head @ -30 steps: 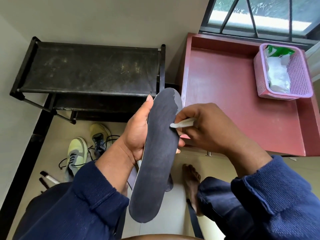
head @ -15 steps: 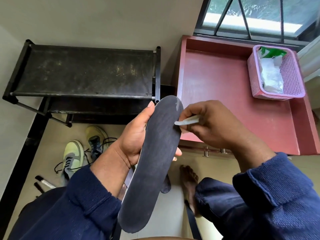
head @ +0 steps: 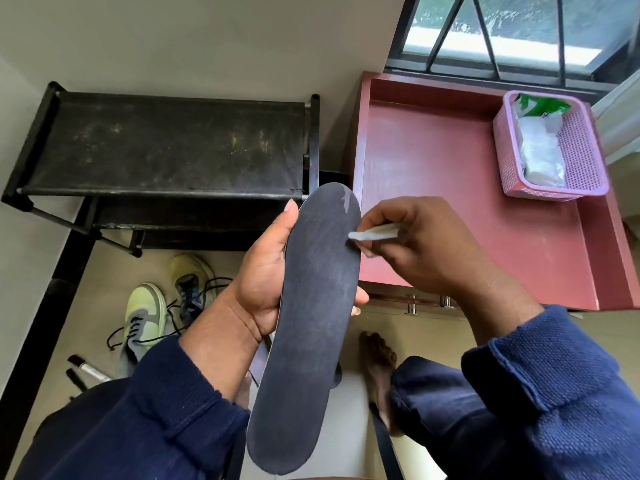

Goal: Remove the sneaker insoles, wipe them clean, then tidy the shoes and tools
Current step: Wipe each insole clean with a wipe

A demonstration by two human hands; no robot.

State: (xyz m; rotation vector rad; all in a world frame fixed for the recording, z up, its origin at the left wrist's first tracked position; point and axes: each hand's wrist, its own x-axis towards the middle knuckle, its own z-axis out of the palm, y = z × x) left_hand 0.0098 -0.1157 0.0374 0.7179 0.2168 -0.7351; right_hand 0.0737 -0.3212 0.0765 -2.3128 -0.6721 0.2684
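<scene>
Dark insole (head: 313,306) gripped in left hand (head: 266,289) — right hand (head: 426,244) pinches white wipe (head: 372,233) against it — no legible writing.

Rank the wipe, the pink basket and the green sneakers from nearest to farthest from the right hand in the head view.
1. The wipe: pinched in the right hand itself, its tip at the insole's edge.
2. The pink basket: up and to the right, at the red table's far corner.
3. The green sneakers: on the floor at far left, past the insole and the left hand.
</scene>
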